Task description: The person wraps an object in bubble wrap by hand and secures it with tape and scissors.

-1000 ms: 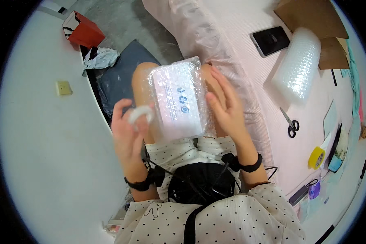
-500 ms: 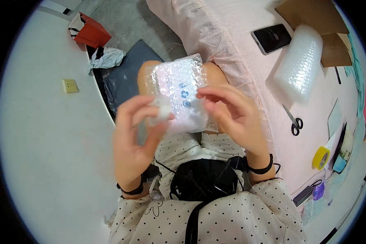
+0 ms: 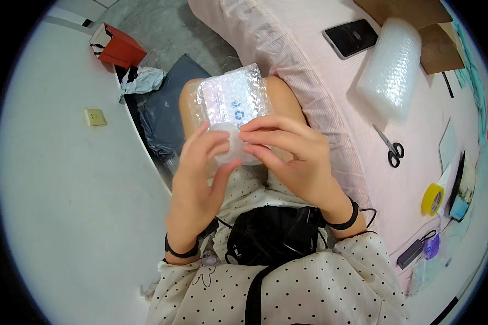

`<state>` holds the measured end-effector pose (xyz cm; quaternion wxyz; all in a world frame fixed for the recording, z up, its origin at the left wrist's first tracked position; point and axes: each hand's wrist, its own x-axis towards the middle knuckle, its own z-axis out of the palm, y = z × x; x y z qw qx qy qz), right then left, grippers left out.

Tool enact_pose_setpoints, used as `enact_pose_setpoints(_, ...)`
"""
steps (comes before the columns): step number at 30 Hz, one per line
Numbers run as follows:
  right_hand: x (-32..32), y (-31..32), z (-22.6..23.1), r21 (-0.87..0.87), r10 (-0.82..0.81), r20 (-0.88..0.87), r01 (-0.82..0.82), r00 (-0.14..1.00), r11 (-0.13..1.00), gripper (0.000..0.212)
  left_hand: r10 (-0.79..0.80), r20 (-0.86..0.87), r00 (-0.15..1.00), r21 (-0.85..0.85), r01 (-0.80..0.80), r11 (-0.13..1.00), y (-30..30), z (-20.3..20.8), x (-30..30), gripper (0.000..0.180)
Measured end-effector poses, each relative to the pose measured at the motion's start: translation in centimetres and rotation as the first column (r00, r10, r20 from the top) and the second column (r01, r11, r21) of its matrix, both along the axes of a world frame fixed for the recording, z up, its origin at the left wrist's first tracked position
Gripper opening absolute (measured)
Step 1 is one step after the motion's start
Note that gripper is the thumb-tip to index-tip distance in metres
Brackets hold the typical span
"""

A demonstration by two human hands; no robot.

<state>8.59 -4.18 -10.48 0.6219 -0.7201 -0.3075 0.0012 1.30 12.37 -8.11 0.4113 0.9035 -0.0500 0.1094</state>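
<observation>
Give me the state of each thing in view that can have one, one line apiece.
Left hand: curled around the whitish tape roll
Right hand: fingertips at the roll's edge
Package: wrapped in bubble wrap, on the lap
Bubble wrap roll: rolled up, lying down
Phone: face up, screen mostly dark
Scissors: lying down, blades shut or nearly so
Red bag: top open
</observation>
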Motion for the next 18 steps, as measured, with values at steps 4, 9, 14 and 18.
enact_pose_setpoints(4,-0.5,-0.1,-0.3,0.026,-0.043,-0.009,0.043,0.999,0.999,0.023,-0.006,-0.005,1.000,0.054,0.007,0.998,-0.3,0.2,0.0,0.042)
enact_pose_setpoints(9,-1.1,0.4,0.5,0.101,-0.019,-0.124,0.032,0.992,0.994,0.024,0.093,-0.119,0.988,-0.176,-0.113,0.978,-0.3,-0.2,-0.1,0.037)
enact_pose_setpoints(14,-0.9,0.4,0.2,0.092,-0.050,-0.014,0.051,0.999,0.994,0.024,0.065,-0.230,0.971,-0.441,-0.163,0.882,-0.6,0.1,-0.2,0.032)
enact_pose_setpoints(18,-1.1,0.3,0.1,0.069,-0.047,-0.025,0.049,0.999,0.996,0.021,0.112,-0.076,0.991,-0.132,-0.122,0.984,-0.8,0.4,-0.1,0.034)
